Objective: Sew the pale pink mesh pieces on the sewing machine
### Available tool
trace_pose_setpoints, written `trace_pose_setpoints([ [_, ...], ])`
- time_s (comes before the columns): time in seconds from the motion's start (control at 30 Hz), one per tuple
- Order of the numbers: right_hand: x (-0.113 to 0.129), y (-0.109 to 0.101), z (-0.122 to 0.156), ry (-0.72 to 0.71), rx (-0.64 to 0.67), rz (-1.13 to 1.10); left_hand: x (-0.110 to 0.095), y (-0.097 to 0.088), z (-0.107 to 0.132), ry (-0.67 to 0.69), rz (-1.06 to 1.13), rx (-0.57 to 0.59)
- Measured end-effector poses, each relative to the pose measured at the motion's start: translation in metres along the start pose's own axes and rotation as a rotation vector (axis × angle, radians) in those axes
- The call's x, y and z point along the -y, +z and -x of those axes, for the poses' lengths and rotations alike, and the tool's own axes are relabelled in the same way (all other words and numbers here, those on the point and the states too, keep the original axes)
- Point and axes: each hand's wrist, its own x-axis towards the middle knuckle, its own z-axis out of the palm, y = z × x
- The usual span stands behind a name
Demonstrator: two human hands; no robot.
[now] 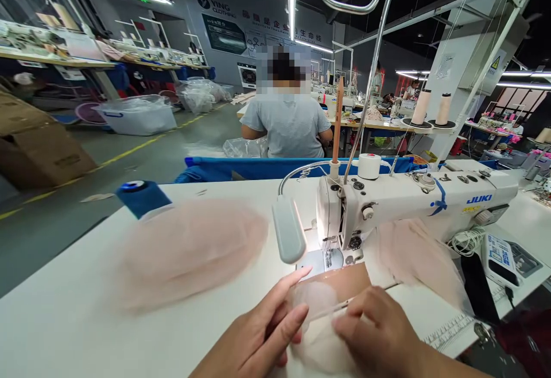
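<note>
A small piece of sheer pale pink mesh fabric (318, 332) lies on the white table just in front of the needle of a white JUKI sewing machine (413, 200). My left hand (262, 338) rests on the fabric's left side with fingers stretched out toward the presser foot. My right hand (379, 332) has its fingers curled and pinched on the fabric's right edge. A blurred heap of the same pink mesh (189, 249) lies further left on the table.
A grey lamp head (288, 232) hangs beside the needle. A blue thread cone (142, 197) lies at the table's back left. More pink fabric (413, 257) sits behind the machine arm. A person in a grey shirt (287, 120) sits ahead, back turned. Cardboard boxes (38, 148) stand on the floor at left.
</note>
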Motion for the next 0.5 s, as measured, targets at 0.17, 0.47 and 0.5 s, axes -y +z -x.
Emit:
trace_pose_setpoints([
  [0.17, 0.005, 0.017, -0.012, -0.123, 0.257, -0.19, -0.015, 0.005, -0.006, 0.031, -0.003, 0.053],
  [0.47, -0.019, 0.012, -0.003, -0.236, 0.194, 0.161, -0.022, -0.035, -0.008, -0.188, -0.308, 0.021],
  [0.5, -0.019, 0.014, 0.001, -0.244, 0.183, 0.169, -0.026, -0.035, -0.01, -0.187, -0.357, -0.039],
])
